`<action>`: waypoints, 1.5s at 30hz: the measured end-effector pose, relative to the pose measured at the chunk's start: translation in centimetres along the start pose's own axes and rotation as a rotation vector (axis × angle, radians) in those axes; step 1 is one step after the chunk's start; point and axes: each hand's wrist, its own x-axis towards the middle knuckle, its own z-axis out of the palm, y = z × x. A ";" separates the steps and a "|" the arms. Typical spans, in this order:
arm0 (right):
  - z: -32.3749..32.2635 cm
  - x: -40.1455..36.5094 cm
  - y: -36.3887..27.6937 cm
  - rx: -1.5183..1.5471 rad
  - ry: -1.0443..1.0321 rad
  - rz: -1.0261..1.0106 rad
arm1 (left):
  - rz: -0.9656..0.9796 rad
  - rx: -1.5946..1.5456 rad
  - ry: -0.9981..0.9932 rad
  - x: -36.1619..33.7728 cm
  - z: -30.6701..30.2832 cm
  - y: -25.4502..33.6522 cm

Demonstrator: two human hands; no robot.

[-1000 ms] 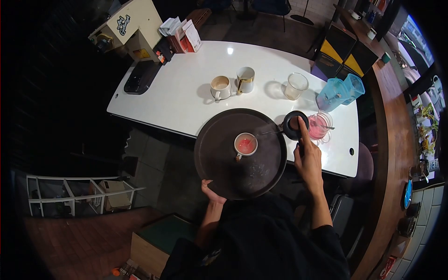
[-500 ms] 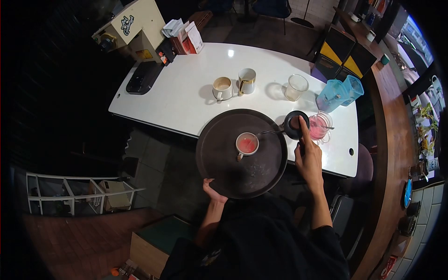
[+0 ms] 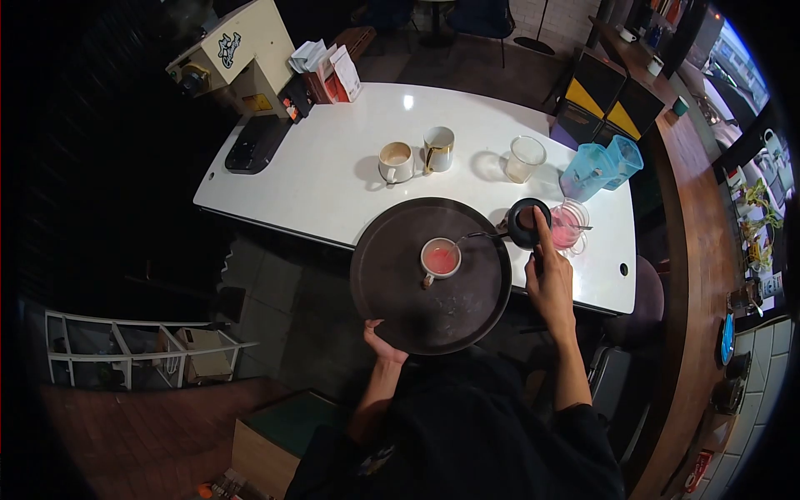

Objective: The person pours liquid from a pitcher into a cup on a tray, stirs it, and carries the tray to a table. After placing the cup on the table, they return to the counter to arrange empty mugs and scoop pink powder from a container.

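My left hand point(image 3: 385, 342) grips the near left rim of a round dark brown tray point(image 3: 400, 308), thumb on top and the other fingers hidden beneath. On the tray stands a small white cup point(image 3: 440, 257) holding pink liquid, its handle towards me. My right hand point(image 3: 551, 283) is closed round the handle of a black gooseneck kettle point(image 3: 522, 223), its index finger stretched over the lid. The kettle's thin spout reaches left, its tip at the cup's rim. Just beyond the kettle, a clear glass point(image 3: 567, 229) with pink contents and a spoon stands on the white table point(image 3: 308, 167).
Two mugs, one cream point(image 3: 396, 162) and one white with a gold handle point(image 3: 438, 149), stand beyond the tray. Further right are a clear glass cup point(image 3: 526, 158) and blue plastic jugs point(image 3: 588, 172). A beige machine point(image 3: 243, 62) occupies the far left corner. A wooden counter point(image 3: 696, 275) runs along the right.
The camera view has shifted slightly. Both hands keep their grips, and the spout stays at the cup; any change in the liquid level is too small to tell.
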 end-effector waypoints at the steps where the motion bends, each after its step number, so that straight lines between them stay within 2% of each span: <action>1: 0.0 0.0 0.0 -0.002 0.005 -0.005 | 0.010 0.011 0.017 -0.1 0.3 -0.1; 10: 0.0 -0.2 0.0 -0.006 0.010 -0.007 | 0.005 0.050 0.053 0.4 -1.0 0.0; 21: -0.2 -0.3 -0.6 0.012 -0.036 0.019 | -0.001 0.064 0.071 -0.2 1.0 -0.1; 29: -0.2 -0.5 -0.6 0.020 -0.050 0.048 | 0.040 0.127 0.229 -0.7 1.8 -0.2; 32: -0.2 -0.5 -0.9 0.025 -0.031 0.036 | 0.012 0.066 0.133 -0.4 0.8 0.1; 45: -0.3 -0.2 -0.9 0.020 -0.031 0.056 | -0.006 0.075 0.105 0.2 -0.1 0.0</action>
